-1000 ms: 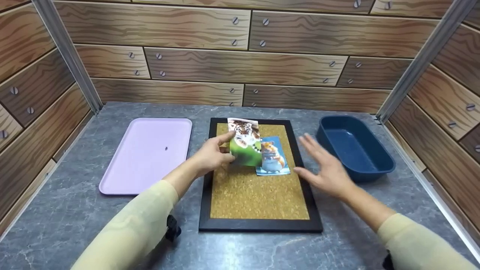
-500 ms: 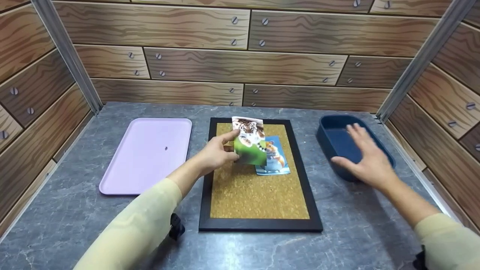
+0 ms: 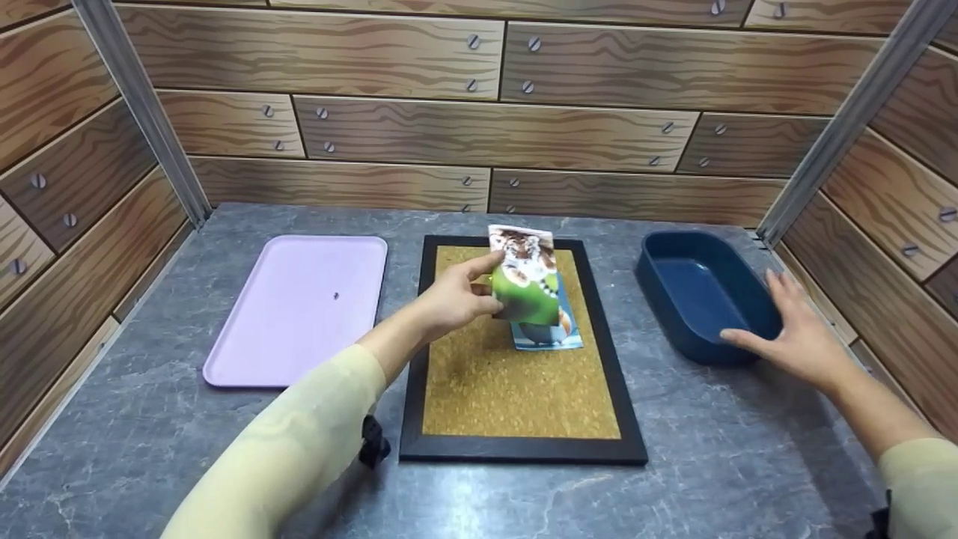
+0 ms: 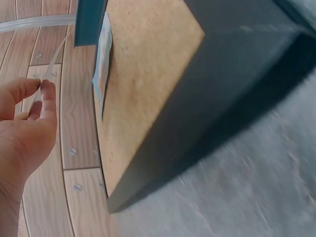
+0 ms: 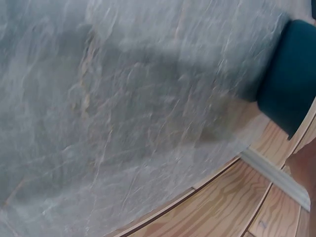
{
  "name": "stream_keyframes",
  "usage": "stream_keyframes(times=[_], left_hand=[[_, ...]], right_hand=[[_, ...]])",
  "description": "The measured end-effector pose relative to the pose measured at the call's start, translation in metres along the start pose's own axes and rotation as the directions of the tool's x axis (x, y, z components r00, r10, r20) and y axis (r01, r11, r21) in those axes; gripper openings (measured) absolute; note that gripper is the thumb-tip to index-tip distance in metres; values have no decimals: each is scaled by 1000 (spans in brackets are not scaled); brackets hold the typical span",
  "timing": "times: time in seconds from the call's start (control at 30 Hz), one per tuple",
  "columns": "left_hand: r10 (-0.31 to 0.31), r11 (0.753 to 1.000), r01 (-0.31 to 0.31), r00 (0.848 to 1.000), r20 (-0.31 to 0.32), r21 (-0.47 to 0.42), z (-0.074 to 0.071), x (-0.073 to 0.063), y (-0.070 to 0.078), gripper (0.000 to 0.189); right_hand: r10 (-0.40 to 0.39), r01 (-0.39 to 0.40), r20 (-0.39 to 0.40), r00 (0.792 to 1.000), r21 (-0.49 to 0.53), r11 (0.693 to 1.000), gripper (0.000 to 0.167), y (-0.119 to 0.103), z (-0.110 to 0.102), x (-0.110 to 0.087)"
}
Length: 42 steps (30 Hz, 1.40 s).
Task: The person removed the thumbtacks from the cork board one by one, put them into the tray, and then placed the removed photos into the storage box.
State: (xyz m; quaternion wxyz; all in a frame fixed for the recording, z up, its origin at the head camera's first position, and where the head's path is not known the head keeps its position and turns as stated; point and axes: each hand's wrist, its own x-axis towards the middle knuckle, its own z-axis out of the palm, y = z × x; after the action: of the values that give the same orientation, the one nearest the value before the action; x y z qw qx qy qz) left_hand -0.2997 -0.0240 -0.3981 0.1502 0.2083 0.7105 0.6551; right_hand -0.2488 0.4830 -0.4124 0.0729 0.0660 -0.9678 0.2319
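Observation:
My left hand (image 3: pixel 458 297) pinches a picture card (image 3: pixel 530 288) printed with a tiger over green, between thumb and fingers. The card is raised over a black-framed corkboard (image 3: pixel 516 400). Under it, partly covered, a blue hamster picture card (image 3: pixel 552 340) lies on the cork. In the left wrist view the left hand (image 4: pixel 29 131) has the held card (image 4: pixel 55 57) almost edge-on. My right hand (image 3: pixel 802 340) is spread at the near right rim of a dark blue bin (image 3: pixel 692 296), fingers extended; contact is hard to tell. The right wrist view shows only a sliver of that hand (image 5: pixel 303 168).
A lilac tray (image 3: pixel 296 311) with a small dark speck or item (image 3: pixel 336 296) lies left of the corkboard. Grey marbled table (image 3: pixel 479 498) surrounds everything. Wood-patterned walls (image 3: pixel 404 131) stand at the back and both sides.
My left hand has carried the tiger card rightward, so that it covers more of the hamster card. My right hand has swung right, from beside the corkboard past the bin to its right rim.

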Motion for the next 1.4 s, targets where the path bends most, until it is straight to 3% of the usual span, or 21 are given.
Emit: stream_keyframes(times=[0.4, 0.83, 1.1, 1.4], left_hand=[[17, 998, -14, 998, 53, -58, 34, 24, 17, 86], [17, 990, -8, 998, 63, -139, 73, 51, 27, 87], [44, 985, -30, 996, 74, -172, 92, 65, 29, 86], [48, 974, -29, 995, 82, -224, 112, 82, 28, 86]], right_hand=[[44, -45, 122, 992, 1, 999, 120, 14, -2, -3], [69, -67, 160, 985, -19, 998, 118, 19, -1, -3], [123, -122, 213, 969, -18, 992, 115, 26, -6, -4], [128, -129, 182, 975, -2, 992, 114, 22, -2, -11]])
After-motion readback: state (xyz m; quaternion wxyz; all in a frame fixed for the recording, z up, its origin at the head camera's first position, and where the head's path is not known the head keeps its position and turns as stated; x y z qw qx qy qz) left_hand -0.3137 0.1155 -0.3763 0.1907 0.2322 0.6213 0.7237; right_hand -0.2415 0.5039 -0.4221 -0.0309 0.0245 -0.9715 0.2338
